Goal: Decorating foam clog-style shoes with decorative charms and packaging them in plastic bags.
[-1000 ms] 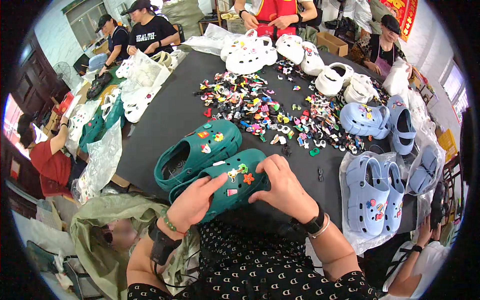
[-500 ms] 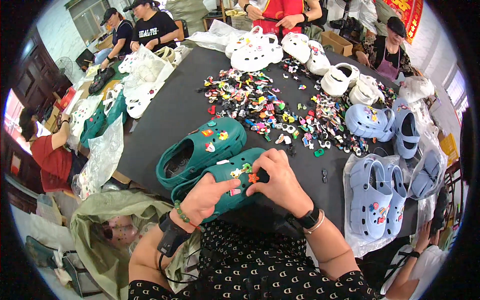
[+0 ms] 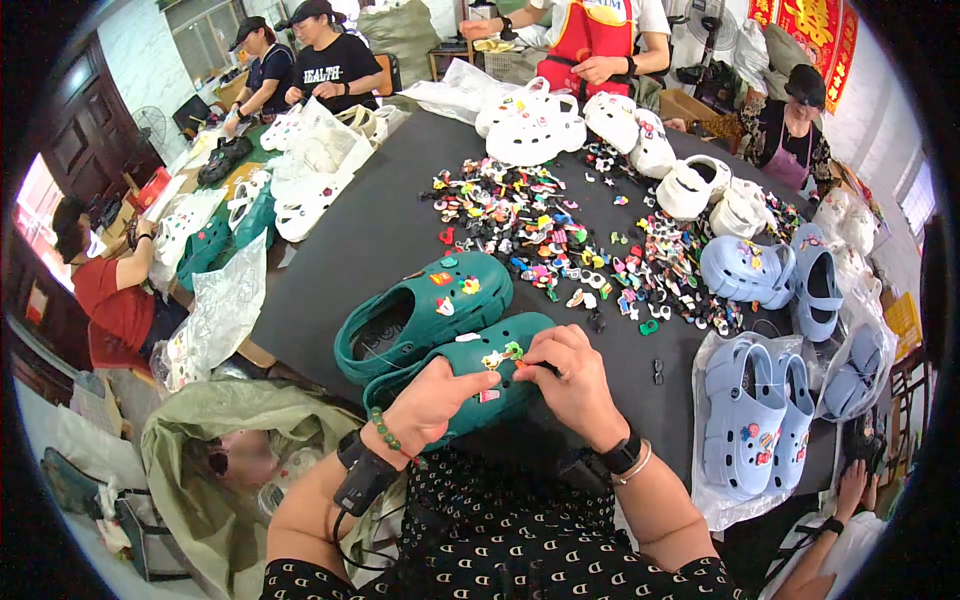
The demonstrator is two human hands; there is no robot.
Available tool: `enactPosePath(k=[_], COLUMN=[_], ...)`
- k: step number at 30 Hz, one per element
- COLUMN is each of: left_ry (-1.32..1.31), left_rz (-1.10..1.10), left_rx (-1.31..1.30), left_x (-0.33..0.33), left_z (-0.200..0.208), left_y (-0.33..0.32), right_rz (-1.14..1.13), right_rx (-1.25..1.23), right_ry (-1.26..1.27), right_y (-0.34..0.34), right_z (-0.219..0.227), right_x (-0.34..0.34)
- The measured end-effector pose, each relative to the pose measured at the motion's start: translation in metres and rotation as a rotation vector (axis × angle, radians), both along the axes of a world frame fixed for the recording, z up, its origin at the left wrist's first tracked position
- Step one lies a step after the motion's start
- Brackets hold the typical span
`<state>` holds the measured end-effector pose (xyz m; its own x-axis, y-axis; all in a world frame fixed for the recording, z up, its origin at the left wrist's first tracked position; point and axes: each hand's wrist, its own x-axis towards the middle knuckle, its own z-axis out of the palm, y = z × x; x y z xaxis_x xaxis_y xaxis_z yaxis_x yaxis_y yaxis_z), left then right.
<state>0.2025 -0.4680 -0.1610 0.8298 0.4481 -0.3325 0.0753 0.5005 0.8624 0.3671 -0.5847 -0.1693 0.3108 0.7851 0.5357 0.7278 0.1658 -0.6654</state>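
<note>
Left hand (image 3: 422,408) gripping the nearer green clog (image 3: 470,353) by the tabletop's (image 3: 318,268) near edge, my right hand (image 3: 575,385) pinches its orange charm (image 3: 518,366); bracing close by should keep both steady. Loose charms (image 3: 530,228) lie toward the far edge.

Footwear workshop. A broad black worktable (image 3: 335,225) bears a heap of small multicoloured charms (image 3: 535,225), plus white (image 3: 540,138), pale-blue (image 3: 735,425) and dark-green perforated clogs (image 3: 480,285); black-capped workers (image 3: 340,78) are busy nearby.
</note>
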Motion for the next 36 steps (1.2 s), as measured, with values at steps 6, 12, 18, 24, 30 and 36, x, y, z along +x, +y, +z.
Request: enactPosePath(k=[6,12,18,24,30,36], left_ry=[-0.020,-0.006,0.115,0.370,0.125,0.177], left_rz=[0.008,-0.008,0.032,0.013,0.482,0.411], left_rx=[0.002,0.045,0.225,0.975,1.196,0.403], left_x=[0.000,-0.002,-0.012,-0.040,-0.039,-0.020], left_z=[0.004,0.004,0.019,0.046,0.020,0.020], left_y=[0.000,-0.004,-0.011,-0.002,0.017,0.055], right_rz=[-0.025,0.052,-0.037,-0.367,-0.078,0.344], right_rx=[-0.036,0.001,-0.122,-0.196,-0.047,-0.417], right_ry=[0.109,0.609,0.643,-0.137,-0.236,-0.464], right_y=[0.001,0.005,0.009,0.006,0.025,0.015], right_z=[-0.001,-0.017,0.001,0.007,0.032,0.047], right_x=[0.000,0.026,0.052,0.077,0.041,-0.007])
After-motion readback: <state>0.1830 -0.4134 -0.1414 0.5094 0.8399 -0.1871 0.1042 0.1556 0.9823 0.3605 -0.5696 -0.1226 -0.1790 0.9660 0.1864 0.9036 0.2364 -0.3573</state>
